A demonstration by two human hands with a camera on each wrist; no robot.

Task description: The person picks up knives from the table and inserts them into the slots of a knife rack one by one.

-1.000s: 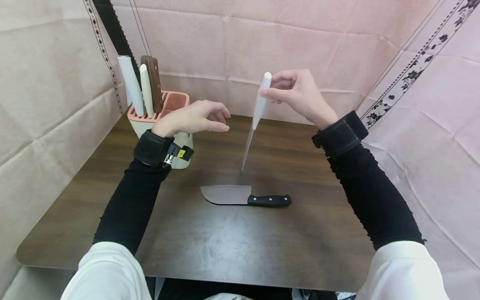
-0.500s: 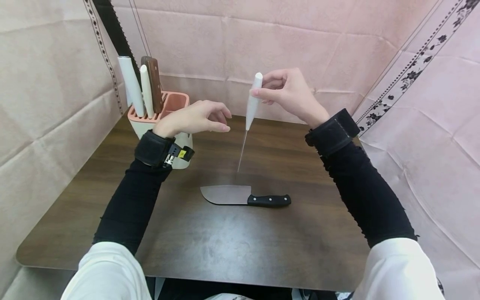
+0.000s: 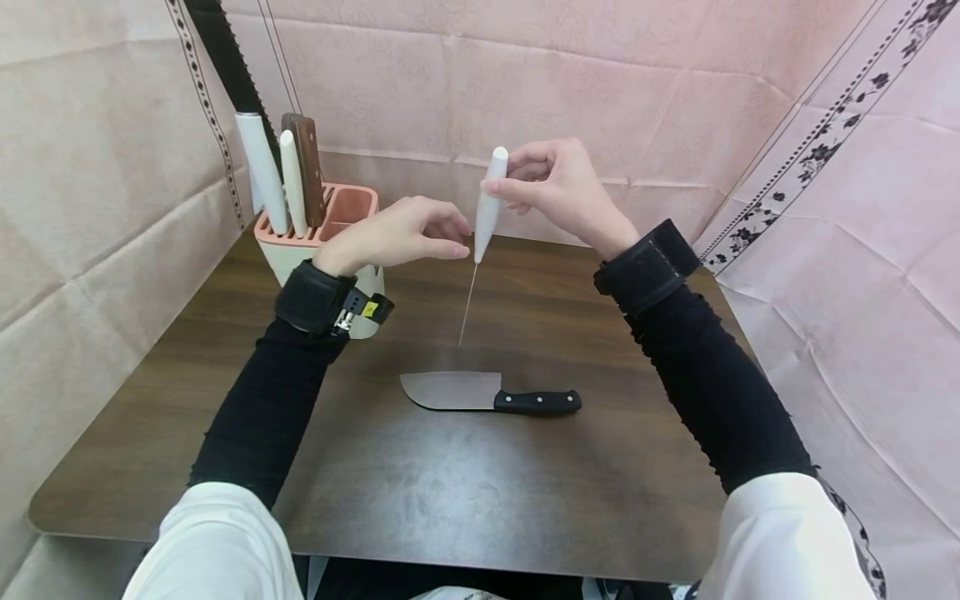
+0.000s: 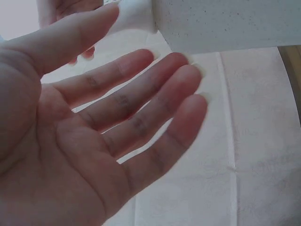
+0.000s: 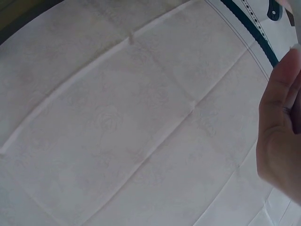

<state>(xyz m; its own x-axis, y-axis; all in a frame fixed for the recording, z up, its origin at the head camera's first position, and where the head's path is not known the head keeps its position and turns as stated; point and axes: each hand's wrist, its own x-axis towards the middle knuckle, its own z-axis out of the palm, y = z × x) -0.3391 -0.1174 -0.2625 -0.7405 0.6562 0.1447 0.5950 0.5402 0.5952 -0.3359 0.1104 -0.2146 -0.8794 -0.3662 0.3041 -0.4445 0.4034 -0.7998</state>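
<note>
My right hand (image 3: 564, 193) pinches the white handle of a thin-bladed knife (image 3: 489, 221) between thumb and fingers, above the back of the table. The knife's blade points down, tilted slightly left, seen nearly edge-on. Close to the left of that handle is my left hand (image 3: 401, 235), palm turned inward and fingers loosely bent with nothing in them. The left wrist view shows this left hand (image 4: 117, 113) spread, the speckled blade beyond its fingertips. At the right edge of the right wrist view, only part of the right hand (image 5: 280, 122) shows.
A broad knife (image 3: 457, 390) with a black riveted handle lies flat on the brown table (image 3: 465, 492), blade to the left. Behind the left wrist stands a knife block (image 3: 279, 257) with a coral top, holding several knives. Pale cloth (image 3: 600, 75) hangs around the table.
The right hand has moved left with the white-handled knife, bringing it close to the left hand. Its blade has turned nearly edge-on. The left hand has shifted slightly right.
</note>
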